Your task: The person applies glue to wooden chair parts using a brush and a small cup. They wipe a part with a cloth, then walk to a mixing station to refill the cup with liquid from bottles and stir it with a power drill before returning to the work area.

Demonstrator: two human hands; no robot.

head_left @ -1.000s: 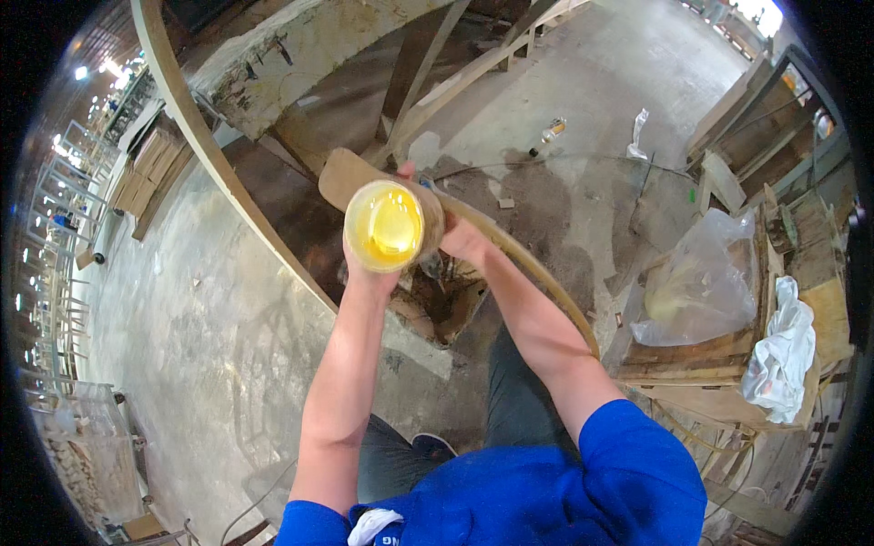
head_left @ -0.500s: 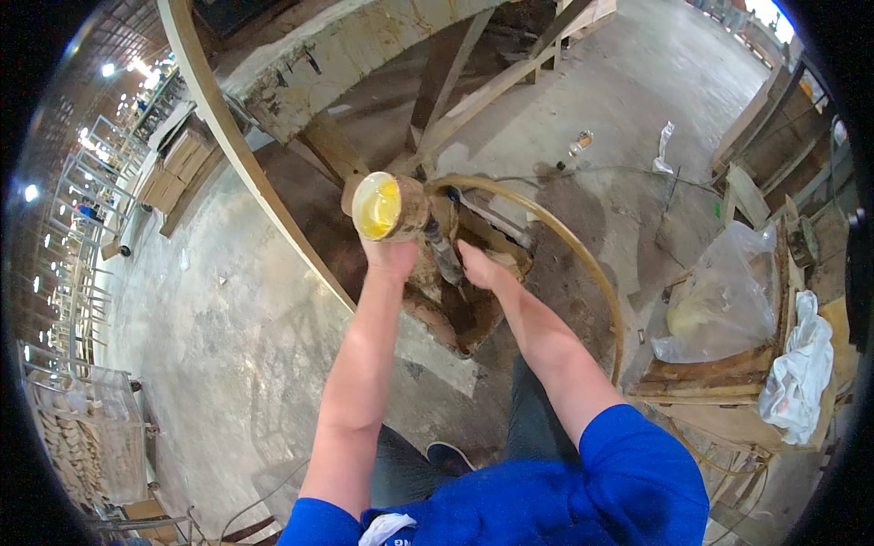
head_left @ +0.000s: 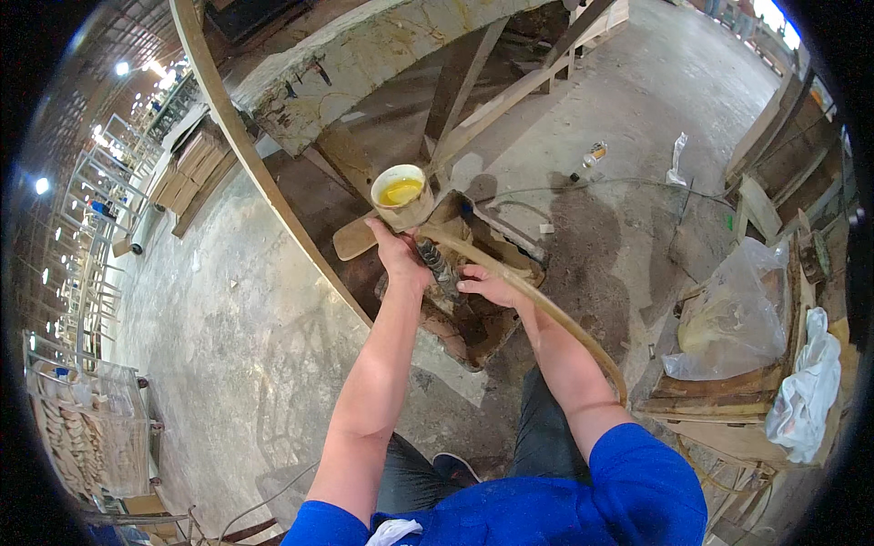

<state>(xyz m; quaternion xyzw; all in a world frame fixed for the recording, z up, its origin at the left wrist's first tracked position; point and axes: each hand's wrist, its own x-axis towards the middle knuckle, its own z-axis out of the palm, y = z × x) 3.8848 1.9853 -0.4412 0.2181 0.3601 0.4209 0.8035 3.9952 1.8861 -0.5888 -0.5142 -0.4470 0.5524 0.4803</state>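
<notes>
My left hand [head_left: 401,257] is closed around what looks like a spray gun [head_left: 435,258] with a dark ribbed part, just under its stained cup [head_left: 402,206]. Yellow liquid lies in the cup, which stands nearly upright. Beside the left fingers juts a flat brown piece [head_left: 354,239]; how it joins the tool is hidden. My right hand [head_left: 492,287] is next to the ribbed part with fingers apart, perhaps touching it. A tan hose [head_left: 546,305] runs from the tool across my right forearm. Beneath both hands sits a grimy box [head_left: 462,350] on the floor.
A curved wooden strip [head_left: 264,177] passes on the left. Ahead stands a stained bench beam [head_left: 319,86]. At right, a plastic bag [head_left: 728,309] and a white cloth [head_left: 806,391] rest on a wooden stand. A small bottle [head_left: 595,154] lies on the floor.
The cup has tipped back from facing me to nearly upright and moved slightly right. The hose now lies over my right forearm. My right fingers have spread more.
</notes>
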